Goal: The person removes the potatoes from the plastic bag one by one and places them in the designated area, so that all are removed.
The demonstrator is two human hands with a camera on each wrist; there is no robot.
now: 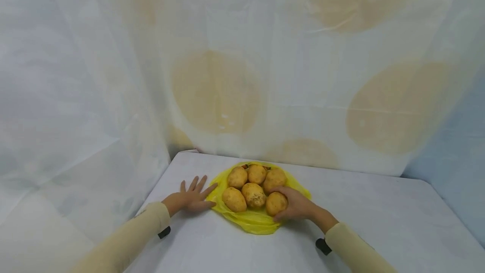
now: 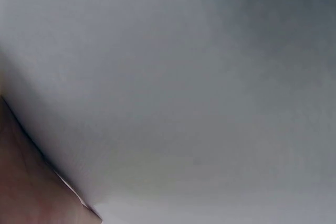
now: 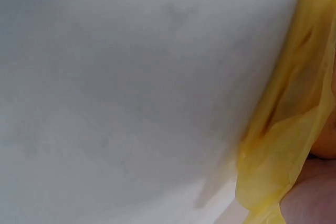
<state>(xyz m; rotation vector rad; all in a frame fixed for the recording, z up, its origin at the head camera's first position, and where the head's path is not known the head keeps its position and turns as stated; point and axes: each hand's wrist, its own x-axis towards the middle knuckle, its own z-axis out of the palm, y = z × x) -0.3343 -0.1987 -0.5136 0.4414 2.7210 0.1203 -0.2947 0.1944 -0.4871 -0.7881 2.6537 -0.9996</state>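
On the white table (image 1: 379, 218), near its far edge where the draped sheet (image 1: 242, 75) comes down, a flattened yellow plastic bag (image 1: 257, 220) lies spread with six potatoes on it. The right hand (image 1: 297, 205) curls its fingers and thumb round the nearest right potato (image 1: 275, 203), gripping it from the side while it sits on the bag. The left hand (image 1: 191, 199) lies flat on the table just left of the bag, fingers straight and spread wide, the thumb and forefinger reaching the bag's left rim. The other potatoes (image 1: 246, 186) cluster touching one another, three at the back and two in front beside the held one.

No brand, label or writing can be read anywhere; the sheet carries only large pale-tan round blotches, and the bag is plain.

The bag sits close to the back of the table, a narrow strip of bare surface between it and the hanging sheet. The table's left edge runs just beyond the left hand, with the sheet falling past it. To the right and toward the person, wide bare table lies open.

The right wrist view shows bare table surface and a crumpled fold of the yellow bag (image 3: 294, 129) at its right side. The left wrist view shows only blurred white table (image 2: 184, 87) and a sliver of skin at the lower left.
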